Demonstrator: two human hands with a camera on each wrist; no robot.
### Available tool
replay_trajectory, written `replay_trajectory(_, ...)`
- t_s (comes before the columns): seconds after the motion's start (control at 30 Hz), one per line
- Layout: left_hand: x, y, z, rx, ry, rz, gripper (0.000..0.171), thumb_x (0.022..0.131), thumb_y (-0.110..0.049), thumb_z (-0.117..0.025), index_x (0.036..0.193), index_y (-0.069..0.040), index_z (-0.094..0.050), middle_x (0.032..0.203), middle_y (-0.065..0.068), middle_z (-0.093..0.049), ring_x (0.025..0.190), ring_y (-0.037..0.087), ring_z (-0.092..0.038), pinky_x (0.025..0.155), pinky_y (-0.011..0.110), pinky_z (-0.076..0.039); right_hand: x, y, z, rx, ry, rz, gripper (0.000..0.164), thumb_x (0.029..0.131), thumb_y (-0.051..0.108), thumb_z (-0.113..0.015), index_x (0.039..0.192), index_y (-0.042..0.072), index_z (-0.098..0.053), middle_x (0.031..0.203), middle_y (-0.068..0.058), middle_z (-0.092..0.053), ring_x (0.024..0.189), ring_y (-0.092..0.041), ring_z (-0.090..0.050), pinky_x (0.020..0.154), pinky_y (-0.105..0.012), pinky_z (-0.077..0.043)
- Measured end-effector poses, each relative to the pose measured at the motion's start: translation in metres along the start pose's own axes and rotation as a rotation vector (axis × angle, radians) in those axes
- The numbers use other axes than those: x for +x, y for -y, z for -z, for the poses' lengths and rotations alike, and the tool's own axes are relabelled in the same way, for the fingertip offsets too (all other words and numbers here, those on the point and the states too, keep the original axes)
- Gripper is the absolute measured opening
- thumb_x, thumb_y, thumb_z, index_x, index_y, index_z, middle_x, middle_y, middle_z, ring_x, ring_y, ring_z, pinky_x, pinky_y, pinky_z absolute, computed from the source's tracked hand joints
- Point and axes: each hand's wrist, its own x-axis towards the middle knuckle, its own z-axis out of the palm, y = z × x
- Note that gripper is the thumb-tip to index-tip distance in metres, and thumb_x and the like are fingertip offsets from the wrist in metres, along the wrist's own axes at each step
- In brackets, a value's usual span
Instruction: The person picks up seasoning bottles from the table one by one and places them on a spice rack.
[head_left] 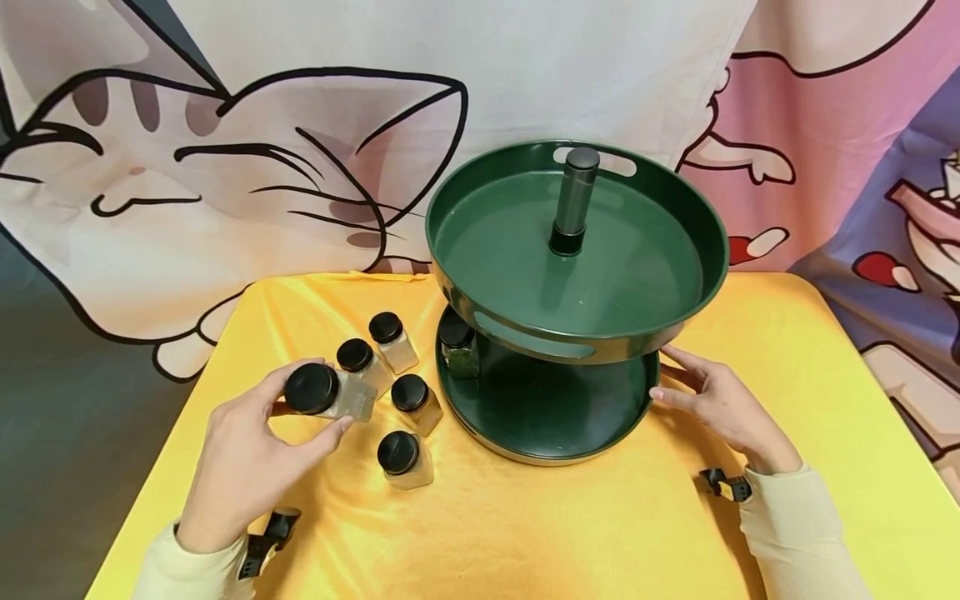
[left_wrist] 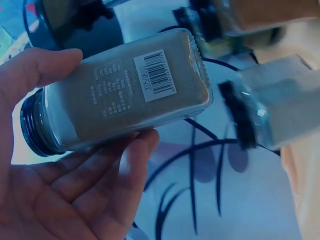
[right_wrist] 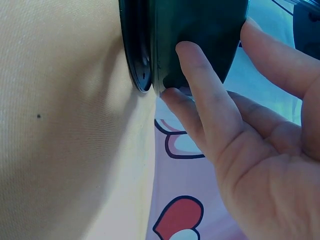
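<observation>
My left hand (head_left: 251, 446) holds a clear square spice jar (head_left: 351, 397) with a black lid, tilted on its side above the cloth, between thumb and fingers. In the left wrist view, this jar (left_wrist: 125, 95) shows pale powder and a barcode sticker. Several similar jars stand just beyond, among them one with tan contents (head_left: 422, 408). My right hand (head_left: 727, 408) touches the right side of the lower tray (head_left: 547, 460) of a two-tier green stand. In the right wrist view, extended fingers (right_wrist: 207, 85) rest against the tray's outer wall. A jar of green flakes (head_left: 460, 354) stands on that tray's left side.
The stand's upper tray (head_left: 570, 292) overhangs the lower one and has cut-out handles and a central post (head_left: 576, 196). A yellow cloth (head_left: 525, 533) covers the table. Behind it hangs a cartoon-printed curtain (head_left: 585, 67).
</observation>
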Motion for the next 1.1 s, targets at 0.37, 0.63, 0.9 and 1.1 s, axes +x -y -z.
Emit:
replay_trajectory(0.37,0.01,-0.028,-0.007,-0.056,0.034,-0.014,0.054,0.063,-0.032,-0.084,0.112,-0.025,-0.062,0.093,-0.016,-0.065,0.081,0.004,-0.062,0.067,0.014,-0.046,0.0,-0.002,-0.001,-0.015,-0.001,-0.013,0.068,0.085,0.021,-0.067,0.143,0.008,-0.033,0.143,-0.017,-0.036,0.122,-0.038,-0.043,0.079,-0.015,-0.047)
replay_trajectory(0.63,0.015,-0.047,-0.018,-0.111,0.133,0.0,0.048,0.067,-0.036,-0.081,0.11,-0.031,-0.059,0.093,-0.021,-0.061,0.082,-0.002,-0.059,0.069,0.022,-0.051,0.0,-0.001,-0.001,-0.03,0.003,-0.042,0.069,0.085,0.023,-0.067,0.144,0.009,-0.032,0.143,-0.016,-0.036,0.122,-0.037,-0.043,0.079,-0.015,-0.047)
replay_trajectory(0.9,0.02,-0.065,-0.029,-0.104,0.203,0.055,0.061,0.066,-0.037,-0.082,0.12,-0.026,-0.056,0.086,-0.018,-0.062,0.074,0.005,-0.06,0.065,0.026,-0.049,0.0,0.002,0.0,-0.045,0.004,-0.056,0.071,0.085,0.025,-0.067,0.144,0.01,-0.031,0.143,-0.016,-0.036,0.123,-0.037,-0.043,0.078,-0.015,-0.048)
replay_trajectory(1.1,0.023,-0.074,-0.04,-0.114,0.209,-0.008,0.049,0.067,-0.035,-0.081,0.109,-0.025,-0.058,0.085,-0.017,-0.058,0.067,0.004,-0.055,0.058,0.023,-0.047,0.0,0.0,0.0,-0.044,0.0,-0.038,0.07,0.085,0.022,-0.067,0.144,0.009,-0.032,0.143,-0.018,-0.035,0.123,-0.039,-0.042,0.077,-0.015,-0.048)
